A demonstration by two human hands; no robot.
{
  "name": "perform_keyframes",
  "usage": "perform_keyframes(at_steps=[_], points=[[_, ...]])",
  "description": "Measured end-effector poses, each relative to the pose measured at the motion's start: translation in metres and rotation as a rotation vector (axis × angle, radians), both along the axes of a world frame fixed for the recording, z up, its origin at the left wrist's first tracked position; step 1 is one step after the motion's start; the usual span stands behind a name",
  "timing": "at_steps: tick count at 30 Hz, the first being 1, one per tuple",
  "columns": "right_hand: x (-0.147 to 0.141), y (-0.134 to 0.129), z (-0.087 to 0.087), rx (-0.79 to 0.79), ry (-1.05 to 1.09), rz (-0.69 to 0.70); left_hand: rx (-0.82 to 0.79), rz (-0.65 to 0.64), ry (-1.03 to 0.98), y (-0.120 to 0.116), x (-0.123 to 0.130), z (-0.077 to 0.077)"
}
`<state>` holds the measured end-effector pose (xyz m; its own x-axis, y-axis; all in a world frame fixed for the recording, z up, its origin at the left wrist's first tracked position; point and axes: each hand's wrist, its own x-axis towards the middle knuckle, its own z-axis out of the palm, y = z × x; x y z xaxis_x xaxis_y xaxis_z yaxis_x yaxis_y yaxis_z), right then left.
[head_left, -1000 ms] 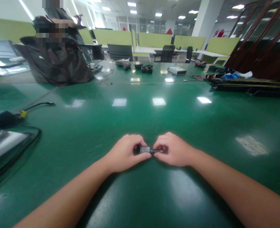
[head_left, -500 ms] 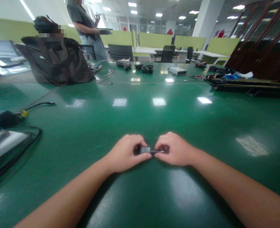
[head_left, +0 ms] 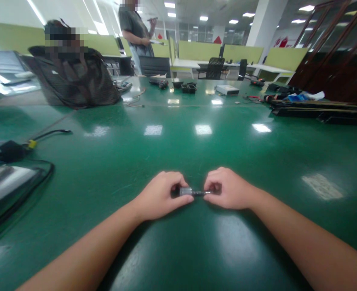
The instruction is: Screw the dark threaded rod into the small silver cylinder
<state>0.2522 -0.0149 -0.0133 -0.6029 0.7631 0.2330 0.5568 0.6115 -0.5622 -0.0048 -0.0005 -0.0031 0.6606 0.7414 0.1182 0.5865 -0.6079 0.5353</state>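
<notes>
A small tool with a grey cylindrical body and a thin dark shaft (head_left: 198,193) lies level between my hands, low over the table. My left hand (head_left: 163,196) is closed round its body, thumb in front and fingers curled behind. My right hand (head_left: 231,190) pinches the shaft near its far end between thumb and bent fingers. A short stretch of bare shaft shows between the two hands. My left fingers cover the back end of the body, and its exact kind cannot be made out.
The green table (head_left: 178,153) reflects ceiling lights. A dark mesh bag (head_left: 78,81) stands at back left, with cables (head_left: 49,165) at near left. Along the far edge sit black parts (head_left: 188,87) and a white box (head_left: 227,89). Black strips (head_left: 320,111) lie right. A person (head_left: 136,36) stands beyond.
My right hand has slid a little to the right along the shaft, baring more of it. My left hand and the tool stay put. The person behind has moved right.
</notes>
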Motion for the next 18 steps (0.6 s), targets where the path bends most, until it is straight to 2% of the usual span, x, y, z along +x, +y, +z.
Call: perform_keyframes(at_steps=[9,18], points=[[0.02,0.006,0.009,-0.076,-0.05,-0.001,-0.004,-0.014,-0.019,0.001,0.0,0.0],[0.017,0.005,0.009,-0.083,-0.046,0.009,0.005,-0.011,-0.024,0.001,-0.001,-0.001]])
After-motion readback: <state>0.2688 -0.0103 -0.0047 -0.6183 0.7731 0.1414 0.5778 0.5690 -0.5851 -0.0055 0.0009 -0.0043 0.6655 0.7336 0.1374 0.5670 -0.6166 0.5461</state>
